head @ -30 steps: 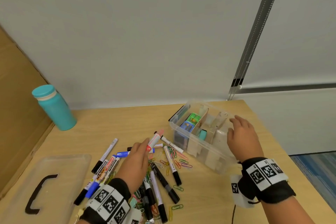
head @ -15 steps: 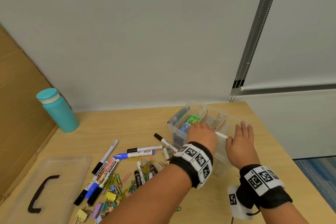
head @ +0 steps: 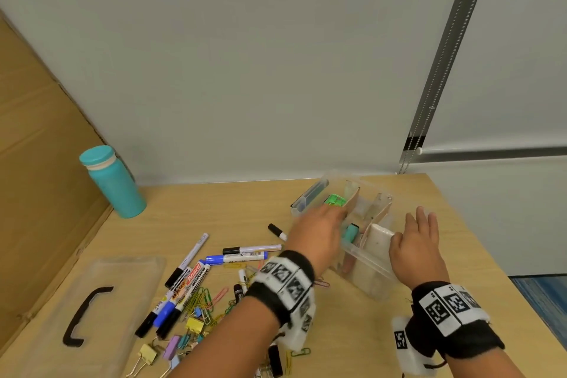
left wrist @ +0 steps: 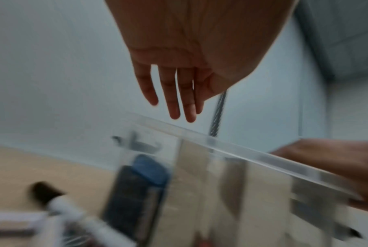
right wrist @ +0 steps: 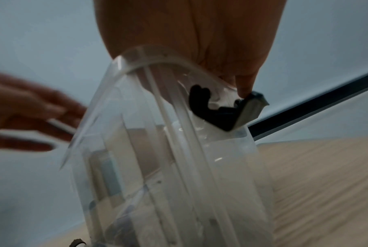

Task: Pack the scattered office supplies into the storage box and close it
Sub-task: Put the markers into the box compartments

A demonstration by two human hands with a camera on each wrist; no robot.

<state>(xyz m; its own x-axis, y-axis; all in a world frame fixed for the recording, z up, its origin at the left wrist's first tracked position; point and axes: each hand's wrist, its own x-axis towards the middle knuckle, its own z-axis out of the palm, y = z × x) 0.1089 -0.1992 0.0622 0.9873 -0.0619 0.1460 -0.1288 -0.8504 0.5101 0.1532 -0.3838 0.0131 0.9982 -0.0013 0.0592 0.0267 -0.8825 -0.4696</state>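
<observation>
The clear storage box (head: pixel 366 267) stands lidless on the right part of the wooden table (head: pixel 214 202), split by upright cardboard dividers (head: pixel 379 212), with a green packet (head: pixel 334 201) in its far-left compartment and a teal-capped marker (head: pixel 350 232) near the middle. The right hand (head: pixel 418 244) rests flat against the box's right end, fingers straight, one fingertip touching the black latch (right wrist: pixel 218 110). The left hand (head: pixel 319 235) hovers over the box's near-left rim with fingers extended and holding nothing, though motion blur makes this less than certain. Left of the box, markers (head: pixel 242 255), coloured paper clips (head: pixel 208 301) and binder clips (head: pixel 171 344) lie scattered. Farther left the clear lid (head: pixel 122 301) lies flat, black handle (head: pixel 81 316) up. 1 teal bottle (head: pixel 112 182) stands near the wall.
</observation>
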